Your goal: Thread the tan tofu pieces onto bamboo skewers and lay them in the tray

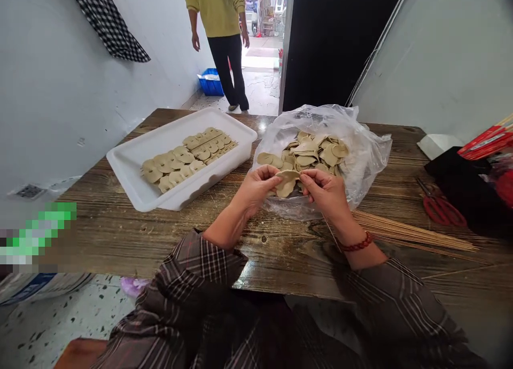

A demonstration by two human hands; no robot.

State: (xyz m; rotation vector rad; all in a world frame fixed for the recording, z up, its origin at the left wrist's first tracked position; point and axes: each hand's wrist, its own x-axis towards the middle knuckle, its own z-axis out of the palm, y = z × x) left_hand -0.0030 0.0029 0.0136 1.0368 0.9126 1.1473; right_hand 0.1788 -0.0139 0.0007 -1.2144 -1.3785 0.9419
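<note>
Between my two hands is a thin, beige, roundish slice (pixel 287 183), held over the near edge of an open clear plastic bag (pixel 360 150). My left hand (pixel 259 187) pinches its left edge between thumb and fingers. The right edge is pinched by my right hand (pixel 326 191), and a thin stick slants down below that palm. Many similar slices (pixel 310 151) lie heaped in the bag. To the left, a white plastic tray (pixel 132 179) holds rows of overlapping slices (pixel 172 163) threaded on sticks.
Bare thin sticks (pixel 412 233) lie on the dark wooden table (pixel 120 241) at the right, near red-handled scissors (pixel 443 209) and a black box (pixel 452 171). A person in a yellow top (pixel 218 11) stands beyond the table by a blue crate (pixel 211 83).
</note>
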